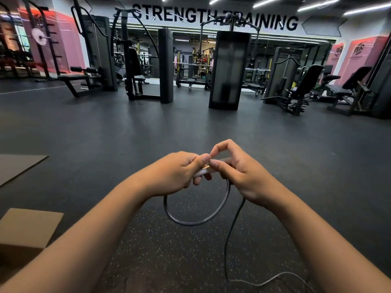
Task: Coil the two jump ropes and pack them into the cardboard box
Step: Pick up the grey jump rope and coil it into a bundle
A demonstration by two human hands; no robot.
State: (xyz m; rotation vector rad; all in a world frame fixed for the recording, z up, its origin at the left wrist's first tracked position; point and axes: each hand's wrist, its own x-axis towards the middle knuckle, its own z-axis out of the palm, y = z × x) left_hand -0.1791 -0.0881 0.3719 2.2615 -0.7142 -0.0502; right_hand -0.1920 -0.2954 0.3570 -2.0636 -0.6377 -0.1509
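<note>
Gym floor (148, 127) behind; both hands, left (177, 172) and right (239, 174), pinch the rope (190, 223), one loop hanging; box (25, 229) near left; judged best: keep loops even, feed slack steadily.

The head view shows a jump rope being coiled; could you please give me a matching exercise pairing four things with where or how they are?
Things:
1. left hand
2. rope loop
3. cardboard box
4. loose rope tail

Places or states:
A. on the floor at the lower left
B. trails down to the floor from the right hand
C. grips the pale handle
D. hangs below both hands

Pairs: 1-C, 2-D, 3-A, 4-B
</note>
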